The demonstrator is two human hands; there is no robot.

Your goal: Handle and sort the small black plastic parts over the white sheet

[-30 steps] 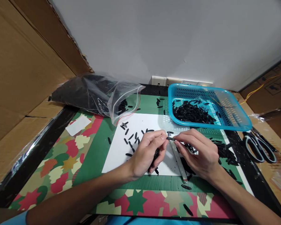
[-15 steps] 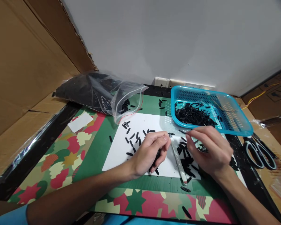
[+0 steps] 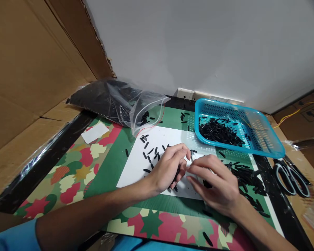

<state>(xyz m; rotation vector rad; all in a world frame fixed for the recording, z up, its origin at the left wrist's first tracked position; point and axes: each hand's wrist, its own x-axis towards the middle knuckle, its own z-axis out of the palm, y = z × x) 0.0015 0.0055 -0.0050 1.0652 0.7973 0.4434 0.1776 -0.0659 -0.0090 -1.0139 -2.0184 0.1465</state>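
Note:
My left hand point(image 3: 170, 167) is curled closed around several small black strips point(image 3: 177, 173), held above a white sheet of paper point(image 3: 132, 174). My right hand point(image 3: 217, 183) has come up close beside it. Its thumb and index fingertips are slightly apart and point at the left hand, and I see nothing between them. Loose black strips point(image 3: 151, 159) lie scattered on the paper to the left. A pale pen-like stick seen on the paper earlier is now mostly hidden behind my right hand.
A blue plastic basket point(image 3: 267, 150) holding black strips stands at the back right. An open zip bag point(image 3: 99, 101) full of dark material lies at the back left. Scissors point(image 3: 290, 177) rest at the right edge. More black strips point(image 3: 247, 176) are heaped right of my hand.
My right hand has moved left and slightly down, towards my left hand. The black strip it pinched before no longer shows in its fingers. The left hand stays curled.

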